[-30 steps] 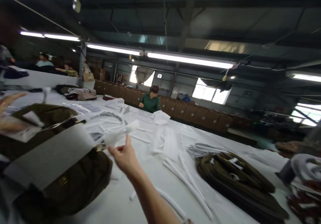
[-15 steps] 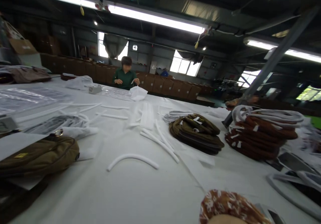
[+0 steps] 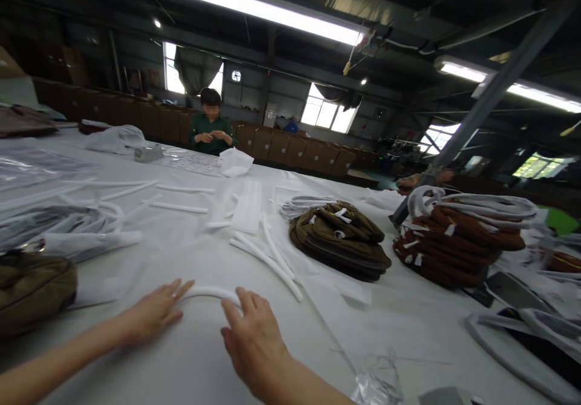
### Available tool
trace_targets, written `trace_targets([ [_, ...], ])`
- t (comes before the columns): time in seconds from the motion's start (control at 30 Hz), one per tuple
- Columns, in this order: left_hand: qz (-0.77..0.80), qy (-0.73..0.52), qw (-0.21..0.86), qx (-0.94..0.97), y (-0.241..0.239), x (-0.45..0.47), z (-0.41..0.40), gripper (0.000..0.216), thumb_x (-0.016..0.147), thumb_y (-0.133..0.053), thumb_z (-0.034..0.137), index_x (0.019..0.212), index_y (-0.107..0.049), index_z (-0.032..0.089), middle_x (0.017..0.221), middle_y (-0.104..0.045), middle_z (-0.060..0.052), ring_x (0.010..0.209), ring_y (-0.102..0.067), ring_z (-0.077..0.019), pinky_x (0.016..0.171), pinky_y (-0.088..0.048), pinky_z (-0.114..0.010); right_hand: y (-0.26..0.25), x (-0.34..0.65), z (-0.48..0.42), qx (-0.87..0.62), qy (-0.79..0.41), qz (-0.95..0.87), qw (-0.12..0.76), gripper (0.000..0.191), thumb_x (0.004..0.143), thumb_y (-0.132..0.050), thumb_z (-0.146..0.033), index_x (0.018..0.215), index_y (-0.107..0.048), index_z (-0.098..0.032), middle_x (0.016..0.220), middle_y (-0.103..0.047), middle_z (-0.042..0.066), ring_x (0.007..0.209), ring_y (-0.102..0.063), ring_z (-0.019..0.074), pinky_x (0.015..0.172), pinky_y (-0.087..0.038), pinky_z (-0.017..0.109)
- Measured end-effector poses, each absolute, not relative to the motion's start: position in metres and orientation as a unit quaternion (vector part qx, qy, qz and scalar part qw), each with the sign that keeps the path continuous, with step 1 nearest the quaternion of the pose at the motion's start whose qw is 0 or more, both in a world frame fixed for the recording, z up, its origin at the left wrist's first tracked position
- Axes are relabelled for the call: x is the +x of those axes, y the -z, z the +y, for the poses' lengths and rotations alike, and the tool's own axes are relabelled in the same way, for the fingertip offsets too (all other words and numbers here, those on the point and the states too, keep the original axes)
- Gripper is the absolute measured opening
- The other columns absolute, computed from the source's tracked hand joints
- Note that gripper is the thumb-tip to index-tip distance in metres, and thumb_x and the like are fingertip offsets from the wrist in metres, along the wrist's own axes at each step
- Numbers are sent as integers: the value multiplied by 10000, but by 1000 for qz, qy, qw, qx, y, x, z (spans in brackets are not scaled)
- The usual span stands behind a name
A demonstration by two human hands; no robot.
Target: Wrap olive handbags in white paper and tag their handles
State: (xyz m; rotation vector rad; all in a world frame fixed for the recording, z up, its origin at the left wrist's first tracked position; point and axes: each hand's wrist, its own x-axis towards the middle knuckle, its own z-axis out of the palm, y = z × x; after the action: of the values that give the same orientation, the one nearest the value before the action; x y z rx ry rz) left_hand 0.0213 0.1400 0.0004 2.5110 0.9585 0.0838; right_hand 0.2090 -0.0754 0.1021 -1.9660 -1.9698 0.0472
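A curved white foam strip [image 3: 209,292] lies on the white table [image 3: 195,362] right in front of me. My left hand [image 3: 153,314] rests flat at its left end, fingers spread and touching it. My right hand [image 3: 254,339] lies at its right end, fingers stretched out over the strip, nothing gripped. An olive-green bag [image 3: 31,290] sits at the left edge, beside my left forearm.
More white strips [image 3: 267,260] lie beyond my hands. A stack of olive bags [image 3: 338,238] and a stack of brown bags [image 3: 458,235] stand to the right. A person in green [image 3: 209,132] works at the far side. Clear plastic sleeves [image 3: 59,223] lie at left.
Both my hands have come into view and settled on the ends of the curved strip. The camera has swung right and down; the olive bag now sits further left.
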Motion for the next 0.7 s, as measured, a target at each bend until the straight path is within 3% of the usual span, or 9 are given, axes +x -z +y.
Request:
trace_targets([
  [0.1, 333, -51, 258, 906, 37, 75, 108, 550, 866, -424, 316, 1407, -410, 217, 1461, -423, -127, 1359, -359, -326, 1097, -295, -483, -41, 273, -62, -786, 30, -615, 60, 545, 762, -675, -173, 1282, -516, -203, 1377, -487, 197, 1202, -510, 353, 933, -447, 485],
  [0.17, 274, -96, 286, 913, 35, 108, 102, 481, 884, -414, 298, 1352, -495, 220, 1407, -498, -112, 1328, -414, -300, 1100, -318, -447, -15, 311, -62, -805, 45, -591, 7, 448, 787, -606, -84, 1209, -569, -229, 1234, -608, 150, 1064, -602, 300, 847, -490, 410],
  [0.3, 221, -191, 270, 917, 0, 181, 137, 388, 899, -472, 449, 1202, -625, 262, 1273, -624, -77, 1214, -535, -253, 1081, -354, -381, 4, 374, -75, -824, 90, -558, -27, 397, 789, -420, 72, 1009, -646, -168, 915, -679, 119, 852, -649, 260, 702, -496, 343],
  [0.4, 287, -213, 227, 906, -15, 236, 193, 437, 944, -377, 429, 1288, -540, 214, 1313, -578, -120, 1256, -483, -263, 1086, -330, -423, 22, 407, -88, -809, 171, -561, -52, 412, 763, -414, 87, 1011, -643, -149, 916, -670, 115, 841, -642, 263, 704, -502, 365],
  [0.53, 334, -170, 168, 912, 0, 283, 253, 363, 887, -515, 294, 1239, -564, 216, 1263, -588, -131, 1214, -495, -300, 1037, -349, -508, 61, 423, -95, -782, 242, -572, -55, 488, 739, -470, 64, 1146, -603, -169, 962, -684, 106, 849, -643, 247, 688, -511, 339],
  [0.6, 338, -142, 139, 920, 16, 294, 266, 271, 870, -529, 241, 1119, -630, 205, 1184, -619, -118, 1156, -522, -307, 988, -376, -545, 66, 420, -93, -792, 241, -557, -64, 396, 735, -541, 10, 1075, -640, -168, 898, -699, 112, 797, -654, 253, 636, -501, 320],
  [0.7, 326, -122, 104, 932, 36, 298, 273, 228, 876, -476, 206, 981, -678, 198, 1091, -638, -121, 1094, -537, -336, 917, -403, -580, 33, 424, -86, -812, 188, -552, -28, 83, 824, -588, -196, 816, -670, -189, 692, -690, 75, 631, -650, 225, 561, -450, 279],
])
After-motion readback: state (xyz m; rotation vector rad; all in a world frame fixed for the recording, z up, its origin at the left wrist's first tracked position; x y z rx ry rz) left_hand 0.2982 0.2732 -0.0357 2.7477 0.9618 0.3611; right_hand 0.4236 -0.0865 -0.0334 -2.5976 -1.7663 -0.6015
